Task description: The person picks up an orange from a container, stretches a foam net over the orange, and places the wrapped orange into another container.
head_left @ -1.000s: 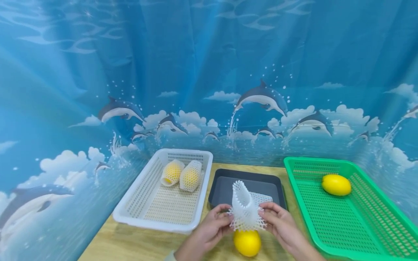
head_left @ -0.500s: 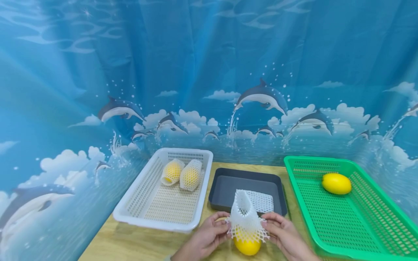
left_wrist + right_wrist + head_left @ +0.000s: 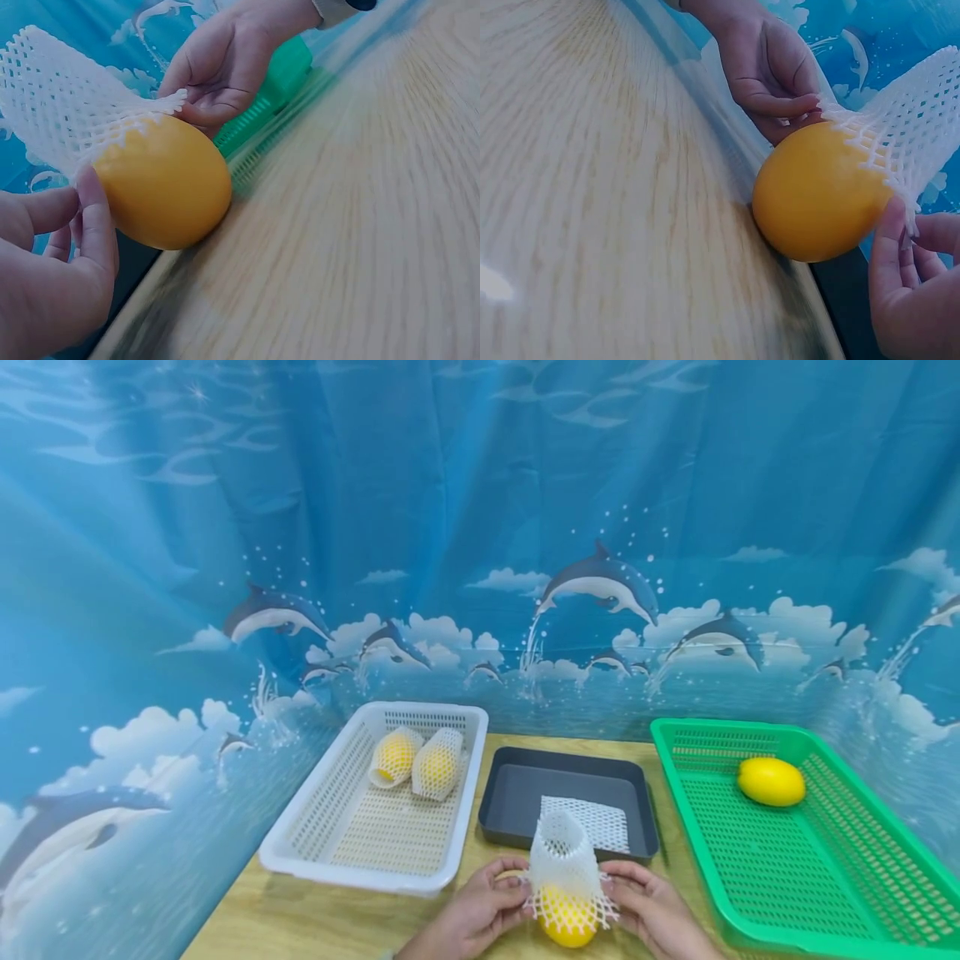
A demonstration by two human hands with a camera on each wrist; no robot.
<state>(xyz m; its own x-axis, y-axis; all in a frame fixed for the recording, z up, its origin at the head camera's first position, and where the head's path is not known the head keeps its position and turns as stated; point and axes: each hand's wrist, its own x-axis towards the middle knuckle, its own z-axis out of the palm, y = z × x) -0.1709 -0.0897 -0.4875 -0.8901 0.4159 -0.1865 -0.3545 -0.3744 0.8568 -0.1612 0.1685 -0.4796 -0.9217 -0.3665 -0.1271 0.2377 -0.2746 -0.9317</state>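
A yellow lemon-like fruit [image 3: 567,933] stands on the wooden table at the front middle. Over its upper part sits a white foam net sleeve [image 3: 562,852], whose far end stands up hollow and uncovered. My left hand [image 3: 483,906] pinches the sleeve's frayed lower rim on the left, thumb against fingers, as the left wrist view also shows at the foam net [image 3: 67,97]. On the opposite side my right hand [image 3: 648,906] pinches the same rim. In the right wrist view the fruit's lower part [image 3: 810,202] is bare and rests close on the wood.
Behind the hands lies a dark grey tray [image 3: 517,793] with a flat foam net [image 3: 600,822] in it. At left, a white basket [image 3: 315,827] holds two net-wrapped yellow fruits [image 3: 437,766]. A green basket [image 3: 780,877] at right holds a bare yellow fruit [image 3: 772,782].
Both hands have moved down toward the table, drawing the foam net sleeve from above the fruit onto its upper part. The flat net in the tray now shows more fully.
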